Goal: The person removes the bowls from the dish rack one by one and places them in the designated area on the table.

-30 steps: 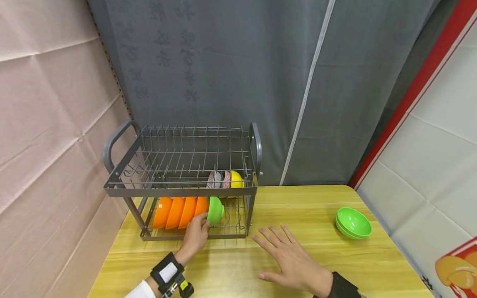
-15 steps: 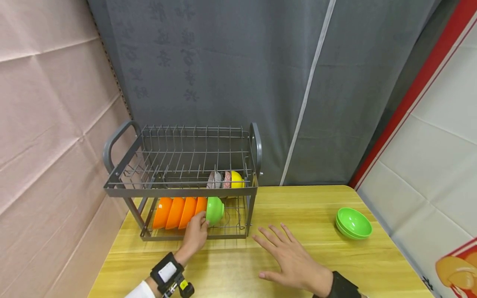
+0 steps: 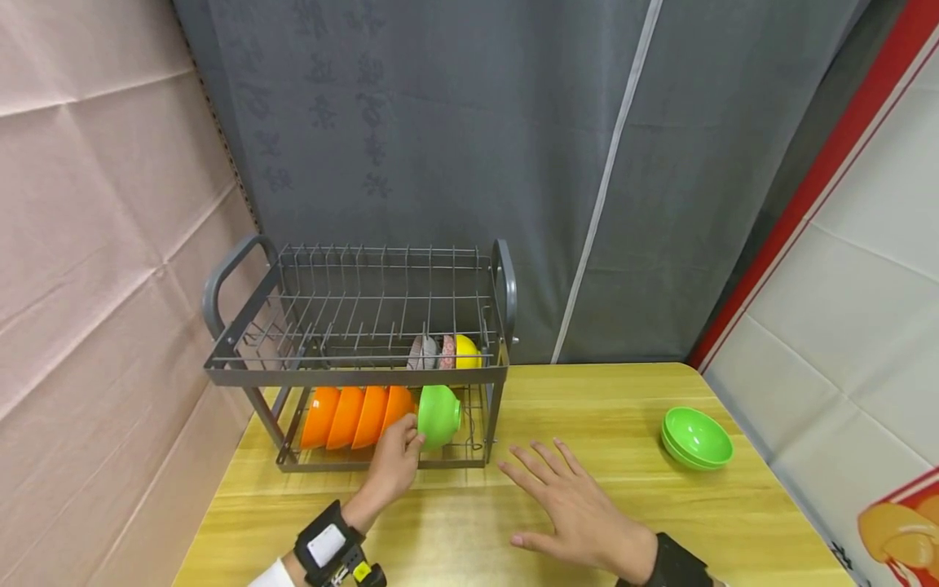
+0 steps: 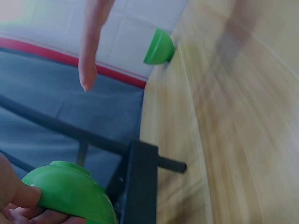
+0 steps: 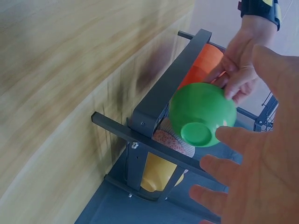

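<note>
My left hand point(image 3: 396, 461) pinches the rim of a green bowl point(image 3: 438, 417) at the front of the dish rack's lower tier. That bowl is tilted on its side, its foot facing right; the left wrist view shows the thumb on the green bowl point(image 4: 70, 189). Left of it, several orange bowls point(image 3: 345, 420) lean in a row on the lower tier. My right hand point(image 3: 572, 509) is spread above the table, right of the rack, and holds nothing. In the right wrist view its fingers extend near the green bowl point(image 5: 203, 109) without a clear grip.
The grey two-tier dish rack point(image 3: 355, 378) stands at the table's left. Behind, in its lower tier, are patterned bowls point(image 3: 423, 354) and a yellow bowl point(image 3: 467, 352). Stacked green bowls point(image 3: 697, 439) sit on the wooden table point(image 3: 601, 408) at right. A grey curtain point(image 3: 440, 163) hangs behind.
My left hand has shifted slightly right with the green bowl, opening a gap between it and the last orange bowl. My right hand has stayed in place.
</note>
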A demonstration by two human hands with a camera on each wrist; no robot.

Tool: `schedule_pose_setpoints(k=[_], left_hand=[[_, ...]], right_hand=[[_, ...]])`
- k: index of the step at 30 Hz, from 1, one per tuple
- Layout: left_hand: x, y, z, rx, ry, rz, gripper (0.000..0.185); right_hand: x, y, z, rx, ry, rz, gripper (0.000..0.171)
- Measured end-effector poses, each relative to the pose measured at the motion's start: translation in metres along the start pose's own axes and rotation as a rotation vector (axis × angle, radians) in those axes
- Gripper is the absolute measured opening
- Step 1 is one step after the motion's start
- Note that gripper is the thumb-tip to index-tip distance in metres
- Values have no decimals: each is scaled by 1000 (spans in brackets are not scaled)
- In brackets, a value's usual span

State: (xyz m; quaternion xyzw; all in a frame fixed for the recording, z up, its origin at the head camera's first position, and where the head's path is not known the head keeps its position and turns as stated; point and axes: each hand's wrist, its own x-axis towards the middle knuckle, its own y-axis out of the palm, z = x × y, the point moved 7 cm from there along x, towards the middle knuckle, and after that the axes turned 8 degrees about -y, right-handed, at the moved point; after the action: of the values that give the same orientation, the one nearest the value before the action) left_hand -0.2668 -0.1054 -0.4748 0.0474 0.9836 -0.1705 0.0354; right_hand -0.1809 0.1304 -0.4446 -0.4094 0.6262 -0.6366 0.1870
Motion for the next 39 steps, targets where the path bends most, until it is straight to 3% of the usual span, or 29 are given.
schedule_pose_setpoints(k=[7, 13, 19, 23, 27, 32, 39], left_hand=[[-19, 7, -21, 63, 41, 48, 38], [-26, 8, -32, 72, 91, 55, 22], [-35, 6, -38, 104, 179, 22, 24], [-40, 6, -39, 126, 195, 34, 26], [-48, 5, -39, 204, 206, 40, 29], [-59, 4, -43, 342, 269, 3, 24], [-68, 5, -44, 457, 316, -19, 22]], right_hand=[[0, 0, -4, 21, 33, 24, 86], [0, -1, -5, 65, 59, 56, 86], [2, -5, -8, 72, 62, 79, 87], [6, -10, -10, 63, 56, 72, 88], [10, -16, -11, 55, 48, 66, 87], [17, -23, -11, 54, 29, 54, 85], [30, -29, -8, 64, -2, 23, 85]])
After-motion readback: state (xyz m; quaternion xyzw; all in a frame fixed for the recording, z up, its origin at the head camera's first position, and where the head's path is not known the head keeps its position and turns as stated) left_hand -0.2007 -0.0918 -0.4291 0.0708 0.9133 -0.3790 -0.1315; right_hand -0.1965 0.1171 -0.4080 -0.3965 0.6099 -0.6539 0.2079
